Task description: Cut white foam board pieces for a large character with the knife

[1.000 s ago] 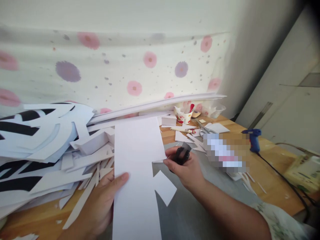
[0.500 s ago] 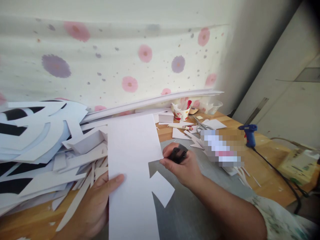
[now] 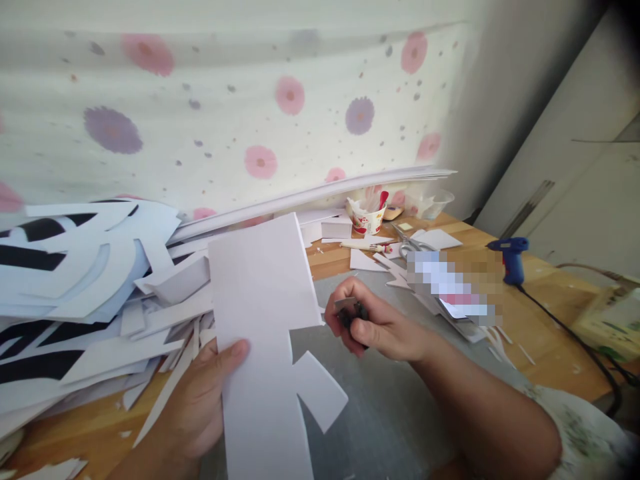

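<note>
My left hand (image 3: 210, 383) grips the left edge of a long white foam board (image 3: 260, 347), thumb on its face. The board is held tilted up over a grey cutting mat (image 3: 390, 407), and a notch is cut into its right side. Beside the notch shows a smaller four-sided white piece (image 3: 320, 392); whether it touches the board I cannot tell. Just right of the board's corner, my right hand (image 3: 375, 327) is closed around a black utility knife (image 3: 354, 313), its short metal blade showing above the fingers. Part of the knife is hidden by my fingers.
White and black cut boards (image 3: 75, 280) are heaped at the left. Behind stand a paper cup (image 3: 367, 217) and long white strips (image 3: 320, 197). Scissors (image 3: 413, 247), a blurred-out phone-like item (image 3: 450, 283) and a blue glue gun (image 3: 513, 257) with its cord lie to the right.
My right hand has turned and drawn slightly away from the board's corner, so the knife's blade now shows. The board's top has tilted slightly left in my left hand.
</note>
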Demonstrator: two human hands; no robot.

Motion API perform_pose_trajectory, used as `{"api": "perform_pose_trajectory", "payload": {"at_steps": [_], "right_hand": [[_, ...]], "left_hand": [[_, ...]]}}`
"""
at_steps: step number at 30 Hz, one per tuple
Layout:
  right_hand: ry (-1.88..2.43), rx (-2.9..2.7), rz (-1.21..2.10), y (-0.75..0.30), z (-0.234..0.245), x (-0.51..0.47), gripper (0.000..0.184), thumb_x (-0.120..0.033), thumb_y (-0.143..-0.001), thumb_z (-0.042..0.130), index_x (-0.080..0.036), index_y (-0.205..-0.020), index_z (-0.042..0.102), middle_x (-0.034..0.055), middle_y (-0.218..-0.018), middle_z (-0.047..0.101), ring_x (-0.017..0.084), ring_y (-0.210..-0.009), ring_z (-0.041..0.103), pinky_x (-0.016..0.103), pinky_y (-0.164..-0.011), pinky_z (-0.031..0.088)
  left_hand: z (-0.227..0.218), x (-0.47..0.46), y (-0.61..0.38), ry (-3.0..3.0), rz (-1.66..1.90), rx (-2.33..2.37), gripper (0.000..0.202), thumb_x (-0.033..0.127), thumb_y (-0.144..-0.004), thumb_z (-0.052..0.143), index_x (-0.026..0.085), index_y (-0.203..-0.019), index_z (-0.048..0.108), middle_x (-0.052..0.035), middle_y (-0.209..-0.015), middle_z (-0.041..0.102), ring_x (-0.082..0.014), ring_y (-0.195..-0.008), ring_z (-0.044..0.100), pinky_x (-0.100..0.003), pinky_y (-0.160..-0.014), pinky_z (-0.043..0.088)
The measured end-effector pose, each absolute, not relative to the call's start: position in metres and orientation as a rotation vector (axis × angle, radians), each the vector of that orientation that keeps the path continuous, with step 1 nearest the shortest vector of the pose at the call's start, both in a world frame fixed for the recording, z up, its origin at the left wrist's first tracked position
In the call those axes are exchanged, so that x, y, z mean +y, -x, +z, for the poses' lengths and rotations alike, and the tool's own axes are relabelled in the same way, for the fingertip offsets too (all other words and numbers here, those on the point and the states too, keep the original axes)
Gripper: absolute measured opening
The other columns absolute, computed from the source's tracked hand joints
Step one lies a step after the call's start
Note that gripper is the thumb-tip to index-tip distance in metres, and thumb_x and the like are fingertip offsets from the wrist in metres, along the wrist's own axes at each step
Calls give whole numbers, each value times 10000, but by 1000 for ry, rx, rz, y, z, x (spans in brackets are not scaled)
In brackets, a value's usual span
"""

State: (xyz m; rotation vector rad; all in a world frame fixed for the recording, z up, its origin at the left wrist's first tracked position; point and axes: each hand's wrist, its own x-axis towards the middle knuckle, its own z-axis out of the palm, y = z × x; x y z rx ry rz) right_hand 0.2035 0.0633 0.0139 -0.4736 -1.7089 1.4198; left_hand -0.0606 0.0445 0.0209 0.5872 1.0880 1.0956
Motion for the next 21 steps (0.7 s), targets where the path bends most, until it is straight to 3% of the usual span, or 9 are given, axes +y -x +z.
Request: {"api": "perform_pose_trajectory", "payload": {"at_steps": [7, 12, 17, 21], "right_hand": [[593, -1594, 1065, -187, 26, 57, 327, -438, -756, 827, -196, -831, 621, -10, -766, 574, 117, -645, 522, 250, -582, 422], [727, -1513, 973, -177, 28, 52, 221, -317, -767, 778, -201, -705, 601, -29, -644, 553, 123, -597, 506, 252, -552, 419], [689, -1577, 950, -180, 29, 50, 170, -230, -773, 718, -191, -649, 609, -18, -663, 572, 118, -618, 527, 253, -590, 434], [818, -1590, 981, -191, 28, 55, 53, -216, -749, 691, -185, -725, 655, -13, -683, 593, 115, -589, 518, 255, -558, 420]], "left_hand": [[17, 43, 58, -623, 1100, 1130, 507, 278, -428, 965, 191, -881, 755, -39, -744, 786, -230, -524, 707, -305, -481, 606], [15, 43, 56, -693, 1096, 1132, 535, 303, -487, 958, 183, -965, 751, -56, -787, 795, -236, -547, 717, -307, -507, 610], [15, 45, 56, -706, 1116, 1141, 527, 311, -513, 942, 183, -986, 749, -62, -800, 796, -271, -611, 742, -326, -539, 617], [17, 45, 58, -680, 1164, 1189, 509, 294, -491, 952, 187, -944, 744, -48, -764, 789, -259, -597, 736, -323, -546, 616]]}}
